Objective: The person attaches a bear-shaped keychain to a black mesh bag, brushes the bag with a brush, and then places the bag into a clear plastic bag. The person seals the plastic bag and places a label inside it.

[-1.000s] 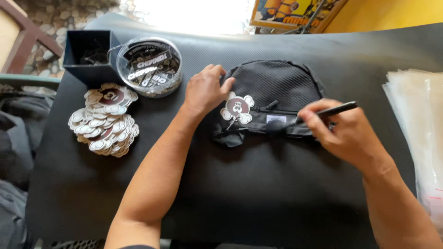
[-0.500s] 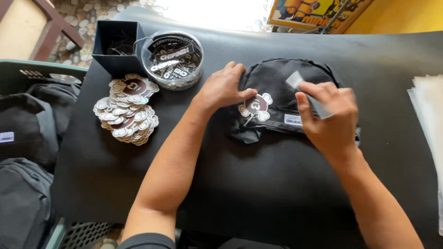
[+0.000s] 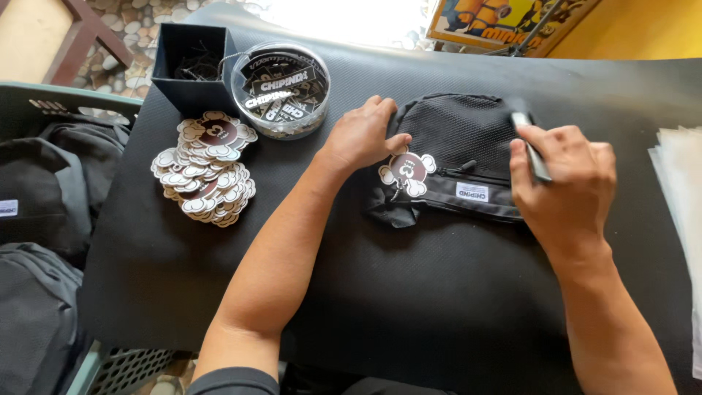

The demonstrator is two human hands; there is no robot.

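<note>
Head camera view, looking down at a table [image 3: 219, 292] covered in a black mat. A small black pouch [image 3: 457, 157] with a mesh front lies flat near the middle of the table, a little toward the far side. The left hand [image 3: 360, 137] rests palm down on the pouch's left end, fingers loosely together and lying flat, gripping nothing. Just below its thumb, a flower-shaped tag [image 3: 406, 172], white with a dark red centre, lies on the pouch. The right hand [image 3: 563, 179] is over the pouch's right end, its fingers curled closed around a slim dark pen-like tool [image 3: 532, 150] with a pale tip that points away from the person.

To the left, well apart from the pouch, a loose pile of matching flower-shaped tags [image 3: 205, 168] lies on the mat. Beyond it stand a round clear tub [image 3: 280, 88] of black labels and, touching it, a square black box [image 3: 194, 67]. Sheets of clear plastic [image 3: 680, 212] lie at the right edge. Dark bags [image 3: 44, 190] sit in a bin left of the table.
</note>
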